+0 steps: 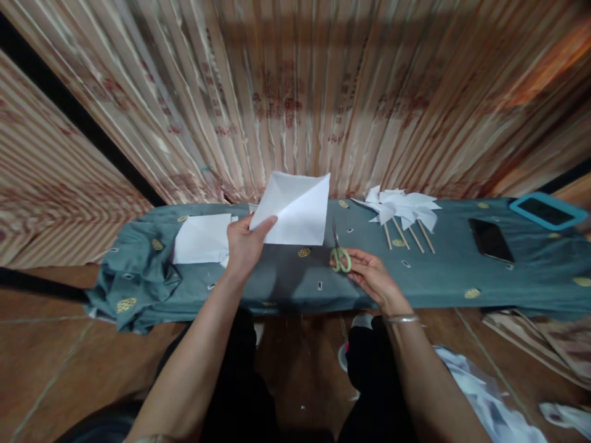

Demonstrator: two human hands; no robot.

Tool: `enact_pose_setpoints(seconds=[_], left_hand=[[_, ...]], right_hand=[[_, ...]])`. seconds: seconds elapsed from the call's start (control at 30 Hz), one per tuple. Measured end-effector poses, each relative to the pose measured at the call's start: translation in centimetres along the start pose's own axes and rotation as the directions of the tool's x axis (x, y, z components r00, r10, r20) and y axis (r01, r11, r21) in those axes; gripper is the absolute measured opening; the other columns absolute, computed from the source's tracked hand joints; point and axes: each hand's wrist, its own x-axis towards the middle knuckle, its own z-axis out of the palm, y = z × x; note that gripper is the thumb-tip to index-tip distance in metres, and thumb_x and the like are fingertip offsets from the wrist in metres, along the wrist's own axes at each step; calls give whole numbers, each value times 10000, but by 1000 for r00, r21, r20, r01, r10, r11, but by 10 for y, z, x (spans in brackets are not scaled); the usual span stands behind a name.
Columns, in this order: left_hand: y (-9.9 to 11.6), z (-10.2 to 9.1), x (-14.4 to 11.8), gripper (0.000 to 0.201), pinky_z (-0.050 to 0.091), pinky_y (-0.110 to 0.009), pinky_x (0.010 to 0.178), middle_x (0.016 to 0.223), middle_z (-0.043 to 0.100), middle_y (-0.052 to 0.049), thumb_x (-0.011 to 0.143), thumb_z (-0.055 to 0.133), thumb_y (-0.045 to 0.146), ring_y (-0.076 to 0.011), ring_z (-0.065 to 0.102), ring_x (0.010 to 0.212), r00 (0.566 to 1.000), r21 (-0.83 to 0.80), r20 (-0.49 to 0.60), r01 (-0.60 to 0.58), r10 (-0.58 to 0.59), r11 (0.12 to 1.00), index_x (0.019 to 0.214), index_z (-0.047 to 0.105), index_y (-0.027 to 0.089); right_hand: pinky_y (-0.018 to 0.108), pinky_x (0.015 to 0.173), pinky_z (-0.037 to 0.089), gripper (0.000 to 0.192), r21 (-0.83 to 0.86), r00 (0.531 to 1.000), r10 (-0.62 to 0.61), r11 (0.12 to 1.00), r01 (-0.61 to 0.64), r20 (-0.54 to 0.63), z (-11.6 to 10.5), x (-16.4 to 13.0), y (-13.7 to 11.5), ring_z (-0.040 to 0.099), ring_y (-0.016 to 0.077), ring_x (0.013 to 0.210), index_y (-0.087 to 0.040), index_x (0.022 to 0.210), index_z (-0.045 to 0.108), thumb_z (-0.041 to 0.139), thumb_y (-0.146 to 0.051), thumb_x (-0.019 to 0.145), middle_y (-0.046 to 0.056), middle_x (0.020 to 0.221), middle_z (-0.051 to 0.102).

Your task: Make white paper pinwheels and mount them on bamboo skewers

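Observation:
My left hand (248, 241) pinches the lower left corner of a white square sheet of paper (300, 215), thumb on top, and holds it up above the cloth. A diagonal crease crosses the sheet. To its right, my right hand (368, 271) grips a pair of scissors (341, 258) by the light green handles, blades pointing away from me. The blades are apart from the paper and look nearly closed. Left of my left hand lies a stack of white paper (203, 239). Several white paper pinwheels (401, 206) on thin wooden sticks lie beyond my right hand.
A grey-green cloth with yellow pineapple prints (286, 286) covers the long narrow surface. At the right lie a black phone (490, 240) and a blue-framed device (548, 211). A patterned curtain (286, 92) hangs behind. White paper scraps (489, 394) are on the floor.

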Motion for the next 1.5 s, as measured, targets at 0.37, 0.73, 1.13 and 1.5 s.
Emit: enact_pose_setpoints(seconds=[0.37,0.73,1.13,1.5], left_hand=[[-20,-8,14,323,505,-282,598,674,690,-13,541,828,394,-155,613,615,989,-166,-116,73,-93,983,686,729,123],[-18,-6,3,315,558,-320,644,750,722,-50,573,818,343,-202,671,706,992,-122,-17,125,-128,985,760,747,100],[-20,1,-1,302,584,-347,628,728,702,-59,598,813,338,-258,700,781,991,-60,42,128,-126,990,765,741,96],[-21,1,-1,262,586,-314,589,697,709,-37,577,818,288,-221,692,709,991,-118,58,131,-125,984,753,751,107]], right_hand=[[213,494,475,428,255,980,61,961,-109,190,22,-9,-4,622,134,619,-226,940,733,847,-489,623,23,755,709],[244,637,478,592,-76,912,26,997,6,409,10,-24,-2,592,142,740,-240,1191,693,788,-546,693,40,907,703],[239,603,452,569,-70,905,12,997,20,426,14,-25,-7,568,133,699,-235,1149,717,792,-552,683,23,836,696],[236,584,432,576,-116,901,35,993,17,432,12,-25,-7,550,136,695,-244,1159,713,769,-582,697,31,863,699]])
